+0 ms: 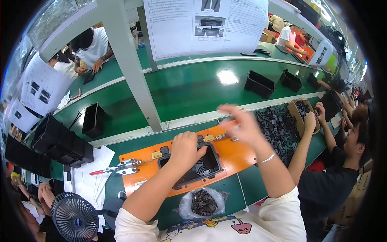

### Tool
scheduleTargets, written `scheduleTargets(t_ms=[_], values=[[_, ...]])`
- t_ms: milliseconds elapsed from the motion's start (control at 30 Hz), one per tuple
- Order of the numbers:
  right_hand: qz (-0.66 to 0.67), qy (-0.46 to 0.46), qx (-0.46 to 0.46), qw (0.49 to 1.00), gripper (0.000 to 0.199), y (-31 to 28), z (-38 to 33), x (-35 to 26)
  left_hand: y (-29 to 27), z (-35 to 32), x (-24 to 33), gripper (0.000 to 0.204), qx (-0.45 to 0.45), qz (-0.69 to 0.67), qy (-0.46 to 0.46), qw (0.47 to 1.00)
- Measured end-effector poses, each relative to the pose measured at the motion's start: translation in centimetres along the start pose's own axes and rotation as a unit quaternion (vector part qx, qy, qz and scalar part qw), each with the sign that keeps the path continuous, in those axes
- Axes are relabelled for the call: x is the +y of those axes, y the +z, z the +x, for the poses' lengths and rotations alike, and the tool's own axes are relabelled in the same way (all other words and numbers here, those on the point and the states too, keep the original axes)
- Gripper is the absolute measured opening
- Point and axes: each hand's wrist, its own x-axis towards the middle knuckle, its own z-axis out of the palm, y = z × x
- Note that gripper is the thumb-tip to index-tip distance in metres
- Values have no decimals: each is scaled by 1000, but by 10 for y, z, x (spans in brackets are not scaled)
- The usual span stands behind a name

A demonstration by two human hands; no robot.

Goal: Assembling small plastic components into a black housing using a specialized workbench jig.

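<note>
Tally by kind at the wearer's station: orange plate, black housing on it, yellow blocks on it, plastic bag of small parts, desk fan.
Orange plate: 1
Black housing: 1
Yellow blocks: 2
Plastic bag: 1
Desk fan: 1
Total: 6

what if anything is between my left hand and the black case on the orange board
Nothing visible: your left hand lies over the black case, apparently touching its far edge. The nearer yellow block sits to the hand's right.

On one orange board [238, 158], one black case [209, 166], two clamps [129, 166] and two yellow blocks [157, 155] were counted; nearby, one fan [74, 220].
</note>
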Motion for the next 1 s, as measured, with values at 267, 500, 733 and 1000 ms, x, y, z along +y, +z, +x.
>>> scheduleTargets(t_ms=[267,500,733,1000], values=[[-251,-157,-69,953,40,22,-7,4,-2,2,3,41,9,6,4,1000],[-128,-117,319,932,30,-43,-3,26,-56,-56,-15,42,125,-62,1,990],[-31,-57,191,979,20,18,2,7,-88,-157,-89,20,492,-457,-271,690],[-122,-160,-209,957,33,135,44,-47,-82,-170,-154,39,566,-627,-327,424]])
